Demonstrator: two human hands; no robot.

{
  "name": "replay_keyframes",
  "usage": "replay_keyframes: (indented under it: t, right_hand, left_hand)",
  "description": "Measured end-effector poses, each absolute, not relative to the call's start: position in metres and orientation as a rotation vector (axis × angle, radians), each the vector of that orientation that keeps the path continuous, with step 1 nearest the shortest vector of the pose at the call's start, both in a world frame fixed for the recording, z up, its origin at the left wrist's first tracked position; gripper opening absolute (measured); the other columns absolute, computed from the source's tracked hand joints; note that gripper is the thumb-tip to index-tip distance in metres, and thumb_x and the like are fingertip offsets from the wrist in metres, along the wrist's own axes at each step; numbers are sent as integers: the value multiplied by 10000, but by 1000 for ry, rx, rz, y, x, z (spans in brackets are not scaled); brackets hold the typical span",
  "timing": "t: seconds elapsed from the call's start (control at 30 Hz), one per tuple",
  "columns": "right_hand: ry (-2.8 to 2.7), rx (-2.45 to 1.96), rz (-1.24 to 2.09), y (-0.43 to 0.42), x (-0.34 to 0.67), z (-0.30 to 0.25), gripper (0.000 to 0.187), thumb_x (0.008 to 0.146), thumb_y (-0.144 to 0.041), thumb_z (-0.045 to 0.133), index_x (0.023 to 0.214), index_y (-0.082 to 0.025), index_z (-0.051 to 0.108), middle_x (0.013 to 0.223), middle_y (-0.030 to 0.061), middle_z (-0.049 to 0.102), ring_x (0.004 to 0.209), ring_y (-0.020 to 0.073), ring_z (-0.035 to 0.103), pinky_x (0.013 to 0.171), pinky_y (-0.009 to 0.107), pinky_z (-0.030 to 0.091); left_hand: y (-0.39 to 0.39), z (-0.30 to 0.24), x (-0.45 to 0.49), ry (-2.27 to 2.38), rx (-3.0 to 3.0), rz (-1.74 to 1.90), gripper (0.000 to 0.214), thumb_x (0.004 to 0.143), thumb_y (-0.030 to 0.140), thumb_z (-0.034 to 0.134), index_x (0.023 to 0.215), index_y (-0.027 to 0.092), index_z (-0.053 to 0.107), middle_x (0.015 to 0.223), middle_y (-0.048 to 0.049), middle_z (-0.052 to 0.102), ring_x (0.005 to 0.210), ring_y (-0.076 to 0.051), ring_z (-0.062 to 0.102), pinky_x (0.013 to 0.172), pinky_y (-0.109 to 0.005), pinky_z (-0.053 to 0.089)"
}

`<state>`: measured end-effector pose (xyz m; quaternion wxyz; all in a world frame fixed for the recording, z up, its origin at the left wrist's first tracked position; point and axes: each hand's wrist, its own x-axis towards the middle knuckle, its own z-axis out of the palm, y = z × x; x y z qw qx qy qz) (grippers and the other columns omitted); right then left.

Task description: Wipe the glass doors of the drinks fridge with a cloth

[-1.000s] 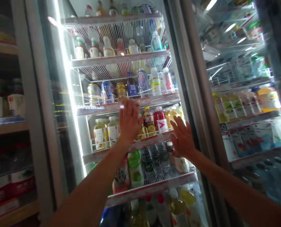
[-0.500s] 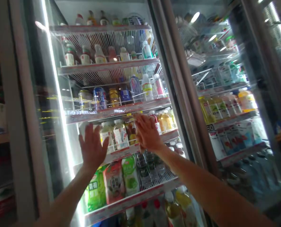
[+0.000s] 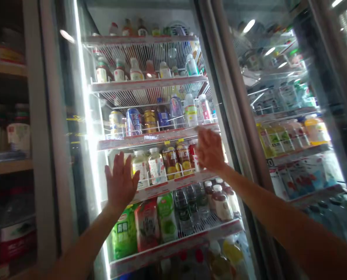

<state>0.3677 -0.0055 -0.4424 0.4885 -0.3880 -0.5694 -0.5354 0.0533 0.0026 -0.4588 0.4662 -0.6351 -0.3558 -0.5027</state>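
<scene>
Both my arms reach toward a lit glass-door drinks fridge. My left hand [image 3: 121, 182] is raised with its fingers apart, holding nothing, in front of the left end of a bottle shelf. Further right, my right hand [image 3: 211, 151] is up too, a little blurred, fingers stretched and nothing in it; it covers part of the same shelf. Between the hands stand pale bottles with white labels [image 3: 156, 166] and brown bottles with yellow caps [image 3: 184, 156]. Below them are a green pouch [image 3: 125, 233], a red pouch [image 3: 147, 225] and dark-labelled clear bottles [image 3: 183, 212]. Whether either hand touches the glass I cannot tell.
Blue [image 3: 133, 122] and gold [image 3: 150, 121] cans stand on the shelf above. A metal door frame [image 3: 224, 77] divides this fridge from another stocked one on the right. At the left, jars [image 3: 18, 130] sit on a wooden shelf [image 3: 10, 167].
My right hand has moved to the right, away from my left hand, uncovering the brown bottles. The whole view has shifted, so the fridge appears further right.
</scene>
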Motion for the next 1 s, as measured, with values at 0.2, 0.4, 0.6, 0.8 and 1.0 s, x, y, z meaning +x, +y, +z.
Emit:
replay_keyframes:
  t: [0.2,0.4,0.6,0.8,1.0]
  right_hand:
    - [-1406,-902,-1289,1,350,-421,622,878,-343,347,1449,-156,188,1498,97,267,1394,297,156,1105,550,179]
    - [-1332,-982,-1317,-2,359,-401,568,890,-319,324,1428,-152,246,1438,112,379,1372,275,241,1089,530,213]
    - [-1469,-862,-1410,0,320,-388,590,868,-335,366,1414,-129,276,1459,106,350,1385,268,205,1105,508,203]
    - [-1215,-987,-1289,2,353,-372,553,885,-317,333,1413,-158,290,1435,113,389,1362,281,259,1081,532,220]
    - [-1398,-898,-1378,2,339,-378,560,881,-334,320,1407,-142,312,1458,91,360,1385,259,201,1110,500,170]
  left_hand:
    - [3,-461,55,-847,-1545,-1248,617,899,351,400,1452,227,155,1499,-154,231,1396,-277,179,1104,-564,130]
    - [4,-462,53,-835,-1527,-1237,654,898,330,410,1458,251,83,1512,-128,198,1401,-269,161,1112,-556,122]
    - [4,-462,51,-814,-1511,-1219,676,885,306,434,1460,241,84,1506,-128,212,1396,-268,180,1125,-534,119]
    - [4,-462,50,-823,-1500,-1196,676,888,295,419,1460,248,61,1521,-101,170,1403,-266,154,1128,-535,120]
    - [2,-462,50,-843,-1477,-1173,639,905,279,376,1460,229,64,1517,-117,197,1405,-259,160,1118,-532,143]
